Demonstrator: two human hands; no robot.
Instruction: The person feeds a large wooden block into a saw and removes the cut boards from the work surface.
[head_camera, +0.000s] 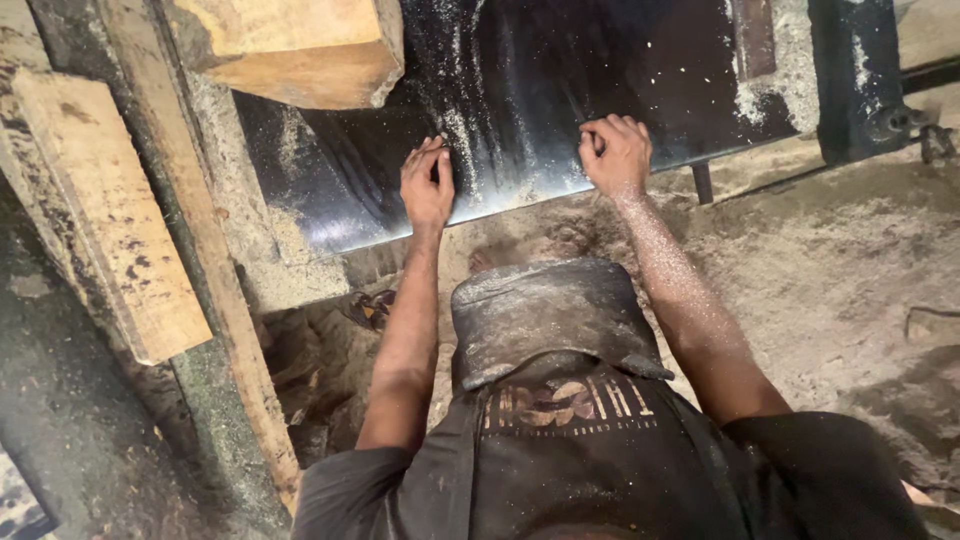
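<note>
A dark metal machine table, streaked with sawdust, lies in front of me. My left hand rests on its near edge with the fingers curled and nothing in it. My right hand rests further right on the same edge, fingers bent under in a loose fist, also with nothing in it. Both forearms are dusted with sawdust. A thick block of pale wood sits on the table at the upper left, apart from both hands.
A rough wooden plank and a long wooden beam run down the left side. Sawdust covers the floor on the right. A dark metal post stands at the upper right. A dusty dark apron hangs below me.
</note>
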